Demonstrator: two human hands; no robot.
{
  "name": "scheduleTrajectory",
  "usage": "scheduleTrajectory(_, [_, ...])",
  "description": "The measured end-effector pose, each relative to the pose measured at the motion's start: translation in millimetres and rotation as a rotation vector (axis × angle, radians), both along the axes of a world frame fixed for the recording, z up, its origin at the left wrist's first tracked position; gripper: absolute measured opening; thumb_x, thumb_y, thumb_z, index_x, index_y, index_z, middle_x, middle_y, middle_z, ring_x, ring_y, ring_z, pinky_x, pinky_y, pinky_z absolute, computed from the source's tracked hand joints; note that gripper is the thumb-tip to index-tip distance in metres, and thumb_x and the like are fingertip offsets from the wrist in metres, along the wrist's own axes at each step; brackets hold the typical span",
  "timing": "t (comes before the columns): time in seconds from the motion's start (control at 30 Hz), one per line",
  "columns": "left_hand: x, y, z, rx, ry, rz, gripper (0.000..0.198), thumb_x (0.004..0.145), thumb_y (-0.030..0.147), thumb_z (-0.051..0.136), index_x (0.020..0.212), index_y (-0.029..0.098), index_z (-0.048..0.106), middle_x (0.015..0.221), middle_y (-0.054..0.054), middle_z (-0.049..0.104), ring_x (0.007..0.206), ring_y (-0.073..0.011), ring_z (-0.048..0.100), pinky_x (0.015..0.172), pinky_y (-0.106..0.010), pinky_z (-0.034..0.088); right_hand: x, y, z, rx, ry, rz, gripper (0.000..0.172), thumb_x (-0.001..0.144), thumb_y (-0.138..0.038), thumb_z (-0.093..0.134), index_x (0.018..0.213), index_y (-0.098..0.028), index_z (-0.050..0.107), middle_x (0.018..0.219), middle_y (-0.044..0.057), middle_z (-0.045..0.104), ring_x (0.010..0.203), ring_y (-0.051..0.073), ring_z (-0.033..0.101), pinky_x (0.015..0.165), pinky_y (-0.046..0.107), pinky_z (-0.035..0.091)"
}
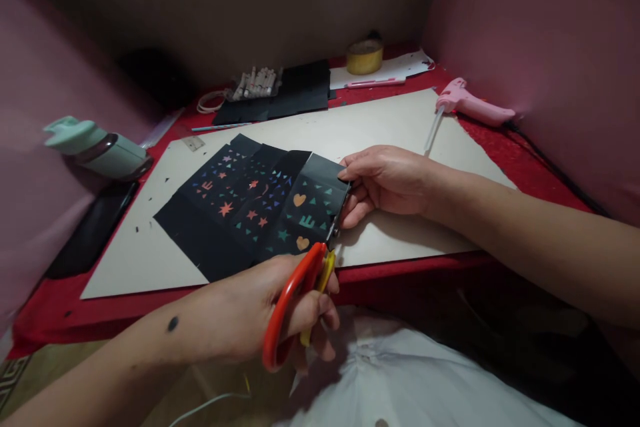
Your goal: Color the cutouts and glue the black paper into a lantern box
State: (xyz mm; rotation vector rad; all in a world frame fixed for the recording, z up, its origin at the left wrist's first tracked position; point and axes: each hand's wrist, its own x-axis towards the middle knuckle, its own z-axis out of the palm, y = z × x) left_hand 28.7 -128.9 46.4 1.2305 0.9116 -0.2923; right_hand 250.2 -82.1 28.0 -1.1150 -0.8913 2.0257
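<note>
My left hand (300,307) is closed through the handles of a pair of scissors (290,307), one handle red-orange and the other yellow. Their blades lie at the right edge of a folded black paper (185,220). Colourful stars, hearts, triangles and letters show on the paper's panels. At its upper right corner, my right hand (370,180) pinches the paper between thumb and fingers. The paper's left part rests on a white board (400,127); its right end looks tilted up. Whether the blades are parted is hard to see.
A pink glue gun (475,103) lies at the right, its glue stick over the board. Mint bottle (100,150) and black phone-like object (90,233) are at the left. Behind are markers (256,83), yellow tape (365,57), a pink pen-like tool (375,83) and a small ruler (193,143).
</note>
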Motion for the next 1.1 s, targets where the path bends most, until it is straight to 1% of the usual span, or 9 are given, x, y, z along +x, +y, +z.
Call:
scheduleTrajectory(0.2, [2.9, 2.3, 5.0, 0.004, 0.020, -0.003, 0.038, 0.094, 0.056, 0.054, 0.100, 0.019, 0.050, 0.089, -0.009, 0.075, 0.071, -0.0183, 0.072, 0.067, -0.029, 0.058, 0.3, 0.0, 0.3, 0.012, -0.003, 0.012, 0.029, 0.089, -0.003, 0.037, 0.071, -0.012, 0.058, 0.056, 0.012, 0.067, 0.049, 0.020, 0.068, 0.052, 0.031, 0.062])
scheduleTrajectory(0.3, [5.2, 1.9, 6.2, 0.010, 0.045, -0.010, 0.038, 0.093, 0.054, 0.056, 0.092, 0.016, 0.055, 0.086, -0.010, 0.074, 0.069, -0.0166, 0.071, 0.065, -0.026, 0.057, 0.0, 0.0, 0.5, 0.013, -0.011, 0.017, 0.030, 0.089, -0.002, 0.036, 0.071, -0.011, 0.058, 0.056, 0.012, 0.068, 0.048, 0.020, 0.068, 0.051, 0.030, 0.062])
scheduleTrajectory(0.43, [4.3, 0.4, 4.1, 0.009, 0.022, 0.014, 0.035, 0.094, 0.049, 0.059, 0.086, 0.015, 0.058, 0.082, -0.009, 0.074, 0.066, -0.0132, 0.069, 0.061, -0.020, 0.056, -0.8, 0.1, 1.2, 0.017, -0.023, 0.005, 0.031, 0.089, -0.001, 0.036, 0.071, -0.011, 0.058, 0.056, 0.011, 0.068, 0.046, 0.019, 0.068, 0.050, 0.029, 0.062])
scheduleTrajectory(0.57, [0.9, -1.1, -0.7, -0.010, -0.017, 0.026, 0.029, 0.095, 0.044, 0.061, 0.088, 0.016, 0.058, 0.082, -0.008, 0.075, 0.066, -0.0136, 0.071, 0.062, -0.021, 0.058, -1.1, 0.1, 1.8, 0.022, -0.028, 0.011, 0.032, 0.090, -0.001, 0.035, 0.070, -0.012, 0.057, 0.055, 0.012, 0.067, 0.046, 0.019, 0.068, 0.050, 0.028, 0.062])
scheduleTrajectory(0.63, [-0.4, -1.6, -2.3, -0.003, -0.029, 0.023, 0.028, 0.096, 0.044, 0.060, 0.089, 0.017, 0.058, 0.082, -0.007, 0.075, 0.068, -0.0143, 0.071, 0.062, -0.021, 0.059, -0.9, 0.1, 1.9, 0.020, -0.021, 0.016, 0.031, 0.090, -0.001, 0.035, 0.072, -0.012, 0.057, 0.055, 0.012, 0.068, 0.046, 0.019, 0.068, 0.050, 0.029, 0.062])
scheduleTrajectory(0.77, [-1.3, -2.0, -2.4, 0.060, -0.049, 0.026, 0.033, 0.095, 0.049, 0.062, 0.088, 0.018, 0.054, 0.075, -0.003, 0.073, 0.067, -0.0133, 0.072, 0.059, -0.016, 0.054, -0.7, 0.5, 1.6, 0.013, -0.019, 0.026, 0.031, 0.091, -0.002, 0.034, 0.073, -0.011, 0.058, 0.055, 0.011, 0.068, 0.046, 0.019, 0.068, 0.050, 0.029, 0.062])
scheduleTrajectory(0.87, [-2.1, -2.4, -2.2, 0.095, -0.039, 0.000, 0.038, 0.096, 0.055, 0.057, 0.088, 0.019, 0.052, 0.072, -0.002, 0.073, 0.063, -0.0128, 0.070, 0.057, -0.017, 0.052, -1.0, 1.0, 1.5, -0.003, -0.029, 0.016, 0.031, 0.091, -0.002, 0.034, 0.073, -0.011, 0.057, 0.055, 0.011, 0.068, 0.045, 0.019, 0.068, 0.050, 0.030, 0.062])
scheduleTrajectory(1.0, [-4.7, -3.0, -3.0, 0.121, -0.011, -0.046, 0.034, 0.100, 0.049, 0.050, 0.088, 0.018, 0.053, 0.073, -0.004, 0.075, 0.060, -0.0113, 0.067, 0.055, -0.017, 0.049, -1.5, 1.2, 1.4, -0.011, -0.029, 0.009, 0.030, 0.091, -0.002, 0.035, 0.073, -0.011, 0.057, 0.056, 0.011, 0.069, 0.046, 0.020, 0.068, 0.050, 0.030, 0.062])
scheduleTrajectory(1.1, [-5.7, -3.0, -3.4, 0.127, -0.005, -0.057, 0.032, 0.101, 0.048, 0.050, 0.086, 0.019, 0.051, 0.070, -0.003, 0.074, 0.058, -0.0108, 0.065, 0.053, -0.017, 0.049, -1.1, 0.9, 0.9, -0.008, -0.027, 0.017, 0.029, 0.090, -0.002, 0.036, 0.073, -0.012, 0.057, 0.057, 0.011, 0.069, 0.046, 0.020, 0.069, 0.051, 0.031, 0.062])
